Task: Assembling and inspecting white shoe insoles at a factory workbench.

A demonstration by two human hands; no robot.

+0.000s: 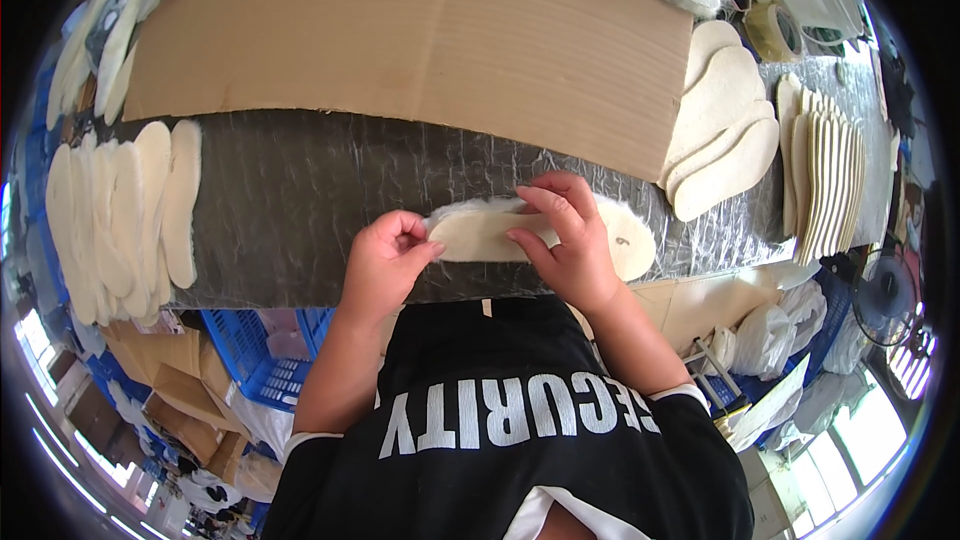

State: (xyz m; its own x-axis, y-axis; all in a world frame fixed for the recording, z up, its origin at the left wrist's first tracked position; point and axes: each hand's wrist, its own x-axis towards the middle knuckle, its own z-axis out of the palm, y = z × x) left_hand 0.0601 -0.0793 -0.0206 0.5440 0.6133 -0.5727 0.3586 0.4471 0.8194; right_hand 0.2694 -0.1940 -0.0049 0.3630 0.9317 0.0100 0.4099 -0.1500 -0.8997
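A cream insole [482,238] with white fleece showing along its far edge lies lengthwise on the dark work surface in front of me. My left hand [388,258] pinches its left end between thumb and bent fingers. Over its middle and right part is my right hand [570,240], the thumb on the top face and the curved fingers at the far edge, hiding part of the insole. The broad right end shows a small dark mark. Whether this is one insole or two overlapping, I cannot tell.
A large cardboard sheet [420,30] covers the table's far side. Insoles [128,210] lie in a row at left; more are fanned [725,145] and lined up [830,180] at right. A tape roll [775,32] is at back right, a blue crate [255,360] below left.
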